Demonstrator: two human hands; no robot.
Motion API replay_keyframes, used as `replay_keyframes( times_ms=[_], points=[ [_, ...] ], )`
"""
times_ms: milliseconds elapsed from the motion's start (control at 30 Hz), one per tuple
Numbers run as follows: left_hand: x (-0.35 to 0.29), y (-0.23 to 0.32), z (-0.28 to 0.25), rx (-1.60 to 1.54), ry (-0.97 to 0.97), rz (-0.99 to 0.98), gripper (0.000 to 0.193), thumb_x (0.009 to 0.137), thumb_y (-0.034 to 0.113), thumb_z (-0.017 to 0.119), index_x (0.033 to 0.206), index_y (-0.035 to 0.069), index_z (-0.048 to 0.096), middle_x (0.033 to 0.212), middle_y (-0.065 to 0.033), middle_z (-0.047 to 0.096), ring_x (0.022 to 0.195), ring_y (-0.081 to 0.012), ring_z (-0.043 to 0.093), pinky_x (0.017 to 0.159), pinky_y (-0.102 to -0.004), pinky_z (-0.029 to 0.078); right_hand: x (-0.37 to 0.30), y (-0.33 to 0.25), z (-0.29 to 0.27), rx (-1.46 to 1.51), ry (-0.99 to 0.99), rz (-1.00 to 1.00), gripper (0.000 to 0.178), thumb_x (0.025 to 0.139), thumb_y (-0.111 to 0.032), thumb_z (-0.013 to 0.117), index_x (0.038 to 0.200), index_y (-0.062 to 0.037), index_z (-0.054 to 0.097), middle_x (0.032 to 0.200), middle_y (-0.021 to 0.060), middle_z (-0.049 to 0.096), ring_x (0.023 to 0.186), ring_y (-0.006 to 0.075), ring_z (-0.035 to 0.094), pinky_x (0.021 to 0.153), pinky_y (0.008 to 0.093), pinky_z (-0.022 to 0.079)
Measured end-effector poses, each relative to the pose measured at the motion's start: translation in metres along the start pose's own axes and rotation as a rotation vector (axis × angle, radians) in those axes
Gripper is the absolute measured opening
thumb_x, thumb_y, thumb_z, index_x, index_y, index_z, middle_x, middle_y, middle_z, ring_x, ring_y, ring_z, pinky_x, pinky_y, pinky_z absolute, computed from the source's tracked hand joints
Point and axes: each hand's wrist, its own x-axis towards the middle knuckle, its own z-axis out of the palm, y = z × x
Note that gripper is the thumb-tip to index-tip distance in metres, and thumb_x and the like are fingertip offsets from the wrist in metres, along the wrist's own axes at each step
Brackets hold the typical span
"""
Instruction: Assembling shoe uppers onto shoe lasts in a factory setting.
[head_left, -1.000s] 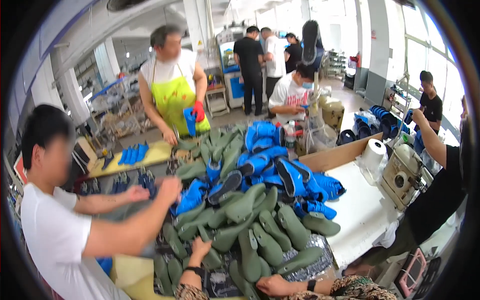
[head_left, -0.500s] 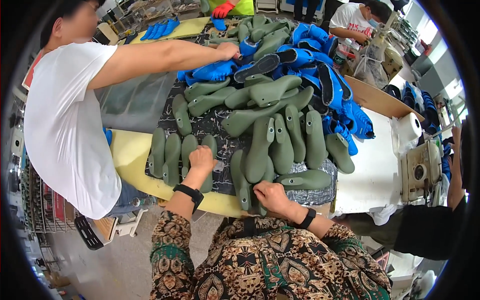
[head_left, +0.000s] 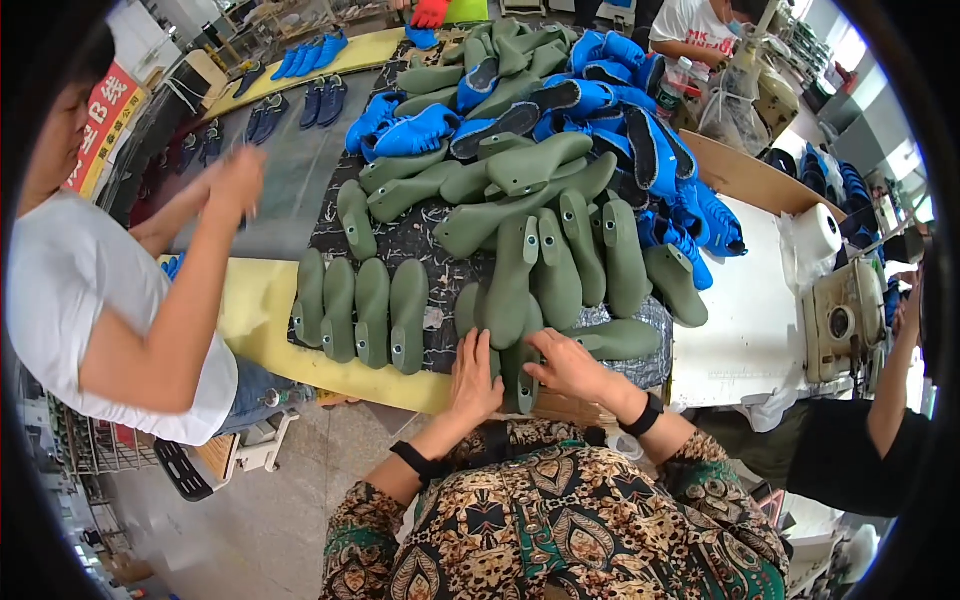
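Green plastic shoe lasts lie in a heap in front of me. At the table's near edge my left hand (head_left: 475, 378) rests with its fingers stretched over one last (head_left: 467, 308), partly covering it. My right hand (head_left: 572, 368) is bent around the side of a neighbouring shoe last (head_left: 520, 385), whose end with a metal-rimmed hole faces me. A larger last (head_left: 512, 285) leans just beyond both hands. To the left, several lasts stand side by side in a neat row (head_left: 372, 310), untouched by either hand.
Blue shoes (head_left: 655, 160) are piled behind the lasts on the dark sheet. A person in a white shirt (head_left: 110, 310) works at the left. Right of the sheet are a white tabletop (head_left: 735, 370), a paper roll (head_left: 815, 245) and a sewing machine (head_left: 845, 325). A yellow board (head_left: 250, 310) borders the left.
My left hand has left the row and moved right to the lasts by my right hand. The right hand has shifted slightly right. The co-worker's arm has drawn back from the blue shoes.
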Motion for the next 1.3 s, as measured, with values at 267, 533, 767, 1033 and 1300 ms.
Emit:
replay_keyframes(
  times_ms=[267,533,767,1033,1300],
  points=[
    [0.002,-0.041,-0.008,-0.192,0.326,-0.157,0.067,0.071,-0.008,0.050,0.135,0.000,0.029,0.138,-0.0234,0.031,0.128,-0.0410,0.031,0.105,-0.0415,0.030,-0.009,-0.013,0.024,-0.334,-0.370,-0.019,0.075,0.073,-0.036,0.072,0.129,-0.0007,0.036,0.136,0.0406,0.019,0.109,0.0519,0.048,0.090,0.0452,0.046],
    [0.046,-0.032,-0.037,0.208,0.312,0.155,0.053,0.071,-0.004,0.055,0.122,-0.003,0.043,0.126,-0.0239,0.041,0.117,-0.0395,0.042,0.099,-0.0461,0.034,0.002,-0.019,0.030,-0.175,-0.218,0.025,0.074,0.073,-0.038,0.072,0.129,-0.0048,0.038,0.139,0.0351,0.019,0.105,0.0498,0.051,0.088,0.0462,0.046],
    [0.115,-0.039,-0.003,-0.065,0.126,-0.100,0.077,0.071,0.028,0.072,0.127,-0.007,0.033,0.126,-0.0272,0.041,0.116,-0.0433,0.041,0.097,-0.0453,0.036,-0.004,0.005,0.059,-0.070,-0.153,-0.084,0.068,0.074,-0.045,0.068,0.128,-0.0146,0.039,0.140,0.0290,0.021,0.104,0.0524,0.050,0.090,0.0501,0.043],
    [0.153,-0.021,0.007,0.214,0.194,-0.214,0.088,0.059,0.030,0.077,0.132,0.006,0.034,0.128,-0.0248,0.037,0.115,-0.0394,0.042,0.097,-0.0498,0.032,-0.006,0.006,0.061,-0.084,-0.173,-0.059,0.067,0.079,-0.052,0.061,0.129,-0.0140,0.038,0.139,0.0258,0.022,0.099,0.0493,0.054,0.086,0.0476,0.047],
    [0.154,0.006,-0.036,0.266,-0.105,-0.045,0.103,0.054,0.040,0.077,0.139,0.008,0.028,0.117,-0.0270,0.046,0.111,-0.0389,0.046,0.095,-0.0454,0.036,-0.002,0.016,0.060,-0.054,-0.238,-0.081,0.068,0.082,-0.040,0.064,0.134,-0.0089,0.033,0.140,0.0324,0.016,0.089,0.0449,0.055,0.078,0.0499,0.046]
  ],
)
